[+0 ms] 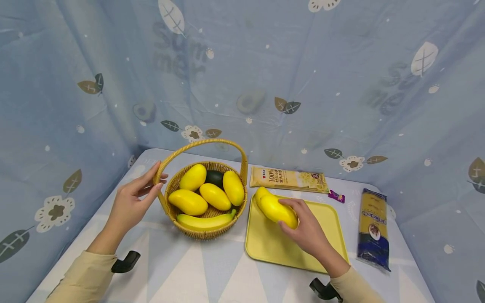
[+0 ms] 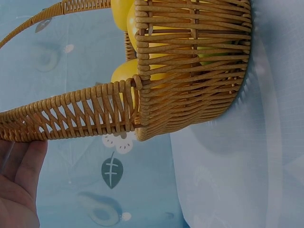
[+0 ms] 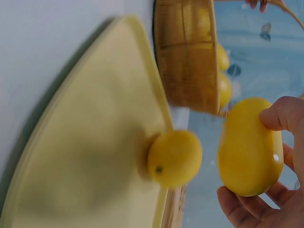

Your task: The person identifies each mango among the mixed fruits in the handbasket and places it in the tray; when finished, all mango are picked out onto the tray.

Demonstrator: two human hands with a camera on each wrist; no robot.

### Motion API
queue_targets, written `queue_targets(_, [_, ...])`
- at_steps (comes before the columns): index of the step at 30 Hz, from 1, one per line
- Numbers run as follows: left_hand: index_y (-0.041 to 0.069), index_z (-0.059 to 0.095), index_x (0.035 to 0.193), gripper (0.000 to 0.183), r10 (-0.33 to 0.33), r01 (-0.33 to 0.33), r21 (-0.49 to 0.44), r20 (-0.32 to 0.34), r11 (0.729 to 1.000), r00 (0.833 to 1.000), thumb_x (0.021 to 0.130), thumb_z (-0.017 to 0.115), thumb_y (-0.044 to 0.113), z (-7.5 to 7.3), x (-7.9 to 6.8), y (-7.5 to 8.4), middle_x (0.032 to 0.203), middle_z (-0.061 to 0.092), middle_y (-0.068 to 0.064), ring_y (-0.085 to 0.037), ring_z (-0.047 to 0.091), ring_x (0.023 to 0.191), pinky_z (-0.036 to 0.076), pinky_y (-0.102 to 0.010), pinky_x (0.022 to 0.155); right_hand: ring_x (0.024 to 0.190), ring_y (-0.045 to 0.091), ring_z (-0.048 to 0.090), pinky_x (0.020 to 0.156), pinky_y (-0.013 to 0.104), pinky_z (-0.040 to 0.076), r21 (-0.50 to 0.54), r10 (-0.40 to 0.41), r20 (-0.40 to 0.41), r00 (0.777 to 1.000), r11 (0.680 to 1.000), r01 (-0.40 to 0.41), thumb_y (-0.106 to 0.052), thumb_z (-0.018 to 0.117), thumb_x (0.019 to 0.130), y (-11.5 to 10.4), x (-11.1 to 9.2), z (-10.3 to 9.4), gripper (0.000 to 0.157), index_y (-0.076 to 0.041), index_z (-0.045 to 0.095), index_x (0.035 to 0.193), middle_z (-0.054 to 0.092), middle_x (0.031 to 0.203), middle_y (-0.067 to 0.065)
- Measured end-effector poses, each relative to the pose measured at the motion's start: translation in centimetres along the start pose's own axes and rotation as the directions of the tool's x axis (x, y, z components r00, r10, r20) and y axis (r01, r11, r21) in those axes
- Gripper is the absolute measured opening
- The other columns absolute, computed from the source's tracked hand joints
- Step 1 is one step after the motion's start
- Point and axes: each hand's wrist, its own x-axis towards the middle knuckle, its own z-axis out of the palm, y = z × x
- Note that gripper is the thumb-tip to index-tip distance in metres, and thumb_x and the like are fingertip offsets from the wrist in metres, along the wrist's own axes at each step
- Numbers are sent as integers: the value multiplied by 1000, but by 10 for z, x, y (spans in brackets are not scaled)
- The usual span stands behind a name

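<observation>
My left hand (image 1: 134, 198) holds the handle (image 1: 163, 168) of a round wicker basket (image 1: 201, 235) between thumb and fingers. Inside the basket lie several yellow mangoes (image 1: 188, 202), a banana (image 1: 206, 222) and a dark green rounded thing (image 1: 214, 178), partly covered. My right hand (image 1: 308, 229) grips another mango (image 3: 249, 147) above the yellow tray (image 1: 265, 254), thumb on one side and fingers on the other. A second yellow fruit (image 3: 175, 159), perhaps also a mango, rests on the tray; in the head view the held mango partly hides it.
Behind the tray lies a long pasta packet (image 1: 289, 179), with a small purple wrapped sweet (image 1: 336, 196) beside it. A gold and blue packet (image 1: 373, 229) lies right of the tray. Patterned blue curtain (image 1: 246, 84) surrounds the table (image 1: 189, 273) at back and sides.
</observation>
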Motion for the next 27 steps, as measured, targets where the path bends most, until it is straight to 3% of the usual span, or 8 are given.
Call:
queue_targets(11, [21, 49, 153, 76, -13, 13, 2, 7, 1000, 1000, 88, 72, -12, 0, 0, 0, 117, 73, -13, 11, 60, 108, 49, -8, 87, 110, 30, 53, 86, 44, 54, -8, 141, -63, 988, 990, -141, -19, 78, 91, 40, 5, -10, 56, -12, 56, 142, 53, 132, 15])
queue_targets(19, [19, 49, 153, 76, -2, 2, -11, 14, 1000, 1000, 87, 72, -13, -1, 0, -1, 118, 73, -14, 11, 60, 109, 49, -8, 87, 115, 35, 51, 99, 52, 51, -15, 251, -52, 967, 968, -252, -23, 75, 94, 61, 11, -5, 57, -11, 51, 145, 48, 135, 18])
queue_targets(27, [19, 49, 153, 77, -9, 9, -2, 13, 1000, 1000, 87, 72, -14, -1, 0, 0, 117, 73, -14, 12, 60, 108, 49, -7, 87, 119, 37, 50, 105, 55, 45, -8, 308, -39, 951, 951, -309, -24, 73, 96, 76, 15, 7, 57, -9, 50, 146, 46, 139, 19])
